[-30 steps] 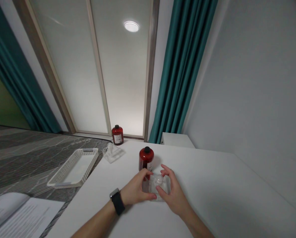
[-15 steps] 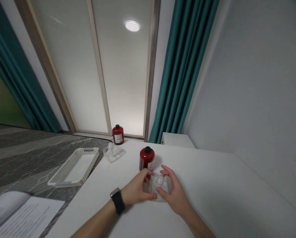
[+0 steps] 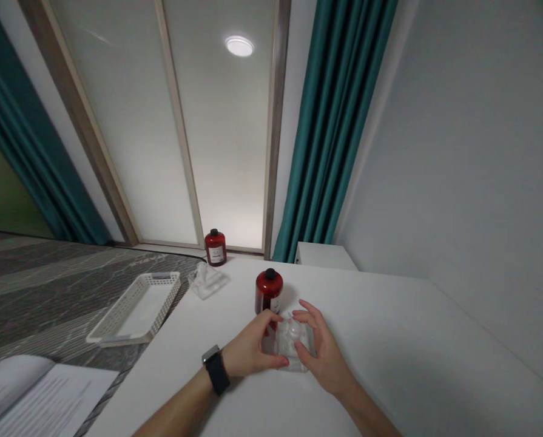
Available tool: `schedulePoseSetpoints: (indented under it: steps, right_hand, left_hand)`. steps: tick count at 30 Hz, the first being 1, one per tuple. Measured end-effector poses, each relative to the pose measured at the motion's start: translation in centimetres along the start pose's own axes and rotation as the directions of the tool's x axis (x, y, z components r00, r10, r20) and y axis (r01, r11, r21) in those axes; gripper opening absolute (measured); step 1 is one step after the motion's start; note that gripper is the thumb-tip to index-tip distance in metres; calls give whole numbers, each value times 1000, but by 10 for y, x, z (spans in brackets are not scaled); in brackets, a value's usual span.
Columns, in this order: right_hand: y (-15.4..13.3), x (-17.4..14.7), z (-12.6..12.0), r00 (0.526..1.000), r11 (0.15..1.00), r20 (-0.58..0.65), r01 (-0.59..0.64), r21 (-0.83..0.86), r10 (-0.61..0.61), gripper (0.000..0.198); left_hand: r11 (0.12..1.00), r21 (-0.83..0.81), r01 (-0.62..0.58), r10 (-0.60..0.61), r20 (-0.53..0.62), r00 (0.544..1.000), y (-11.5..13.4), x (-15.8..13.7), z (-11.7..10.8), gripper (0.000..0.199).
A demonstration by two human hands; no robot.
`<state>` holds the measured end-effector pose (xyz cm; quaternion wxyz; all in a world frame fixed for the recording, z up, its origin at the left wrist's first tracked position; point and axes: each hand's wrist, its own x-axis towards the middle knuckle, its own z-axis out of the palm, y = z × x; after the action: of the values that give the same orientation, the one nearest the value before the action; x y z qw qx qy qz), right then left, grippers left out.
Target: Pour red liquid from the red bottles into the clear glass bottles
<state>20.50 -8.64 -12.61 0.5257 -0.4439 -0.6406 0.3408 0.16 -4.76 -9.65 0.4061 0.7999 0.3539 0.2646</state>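
A clear, boxy plastic piece (image 3: 295, 346) with a rounded knob-like top lies on the white table between my hands; its exact kind is unclear. My left hand (image 3: 255, 346), a black watch on its wrist, grips its left side, thumb at the near edge and fingers toward the far edge. Around its right side curves my right hand (image 3: 323, 352), open, thumb and fingers apart; whether the thumb touches the plastic I cannot tell. Just beyond stands a dark red bottle (image 3: 269, 288) with a black cap, its lower part hidden behind my left hand.
A second red bottle (image 3: 215, 249) stands at the table's far left corner, near another clear plastic piece (image 3: 209, 282). Left of the white table (image 3: 389, 340) are a white basket (image 3: 150, 334) and an open book (image 3: 71, 394) on a grey patterned surface.
My right hand has shifted slightly right, its thumb drawing away from the knob of the clear plastic piece. My left hand keeps its hold. The view has turned slightly.
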Motion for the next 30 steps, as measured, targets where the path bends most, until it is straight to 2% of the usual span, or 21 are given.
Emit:
schedulePoseSetpoints:
  steps: [5, 12, 17, 23, 30]
  right_hand:
    - [1, 0, 1, 1000, 1000, -19, -9, -16, 9, 66]
    - [0, -1, 2, 1000, 1000, 22, 3, -11, -3, 68]
    - [1, -2, 6, 998, 998, -68, -23, -62, 18, 64]
    - [-2, -3, 3, 999, 999, -30, 8, -52, -10, 65]
    - [-1, -1, 2, 992, 998, -123, 14, -53, -21, 57]
  left_hand:
    - [1000, -5, 9, -9, -3, 1000, 2, 0, 0, 62]
    - [1000, -3, 1, -1, 1, 1000, 1, 0, 0, 62]
    - [1000, 4, 1, -1, 2, 1000, 3, 0, 0, 62]
    - [1000, 7, 6, -6, 0, 1000, 1, 0, 0, 62]
    - [1000, 19, 7, -7, -8, 1000, 2, -1, 1, 62]
